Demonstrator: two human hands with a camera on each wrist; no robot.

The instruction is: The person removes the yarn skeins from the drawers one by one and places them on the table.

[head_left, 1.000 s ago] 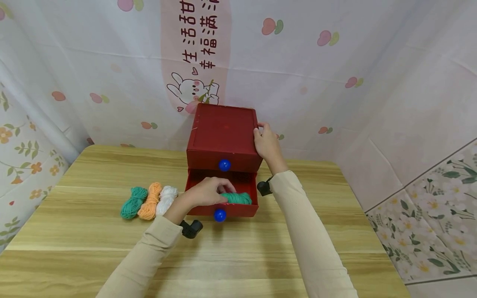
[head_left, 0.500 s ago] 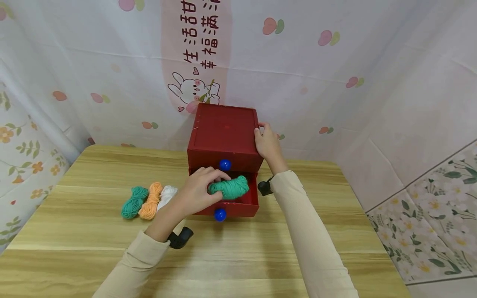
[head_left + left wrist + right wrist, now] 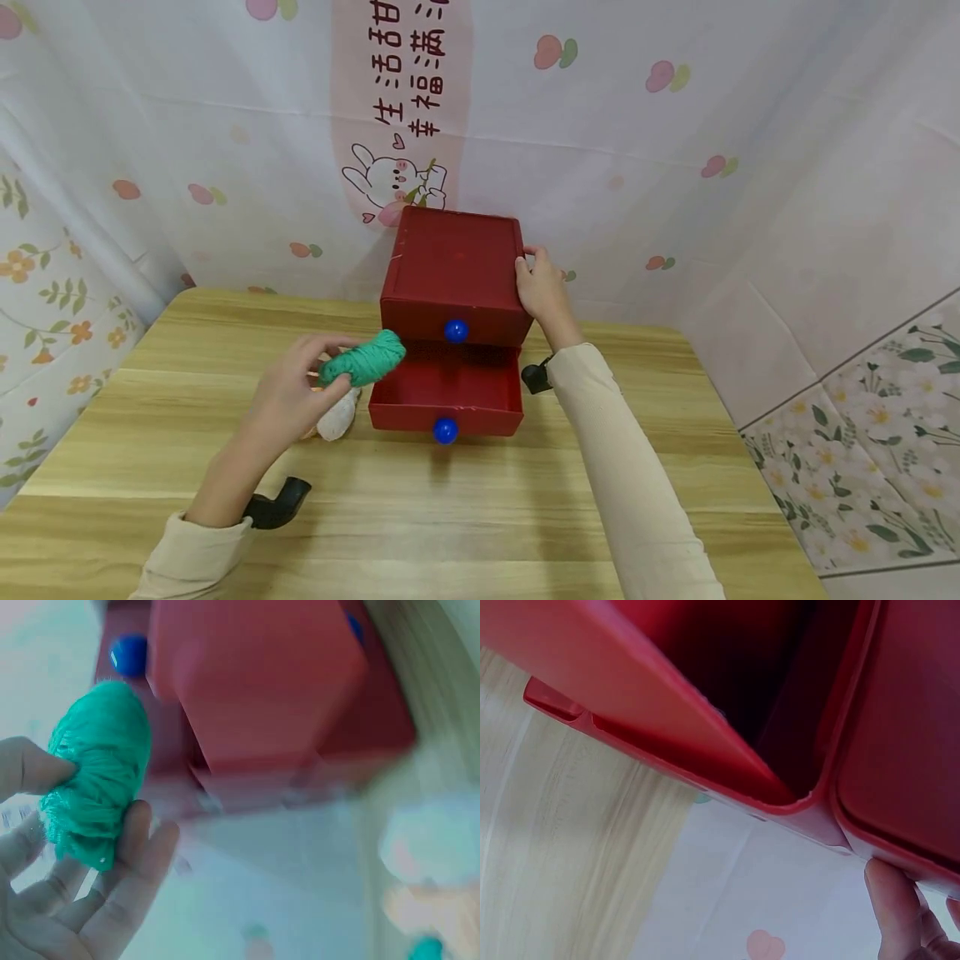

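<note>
My left hand (image 3: pixel 288 396) pinches a bundle of green yarn (image 3: pixel 366 360) between thumb and fingers, raised left of the red two-drawer box (image 3: pixel 457 258). The left wrist view shows the same green yarn bundle (image 3: pixel 101 765) close up, the thumb pressed on its side. The box's lower drawer (image 3: pixel 450 387) is pulled out, and its visible floor is bare red. Its upper drawer is closed, with a blue knob (image 3: pixel 456 331) in front. At the box's right side my right hand (image 3: pixel 546 292) rests with its fingers along the top edge.
A white yarn bundle (image 3: pixel 339 414) lies on the wooden table (image 3: pixel 450 533) left of the drawer, partly behind my left hand. Orange and green bundles beside it are mostly hidden by that hand. A patterned curtain (image 3: pixel 600 167) hangs directly behind the box.
My left hand has lifted the green yarn bundle out of the lower drawer and carried it left, over the bundles on the table. The right hand stays at the box.
</note>
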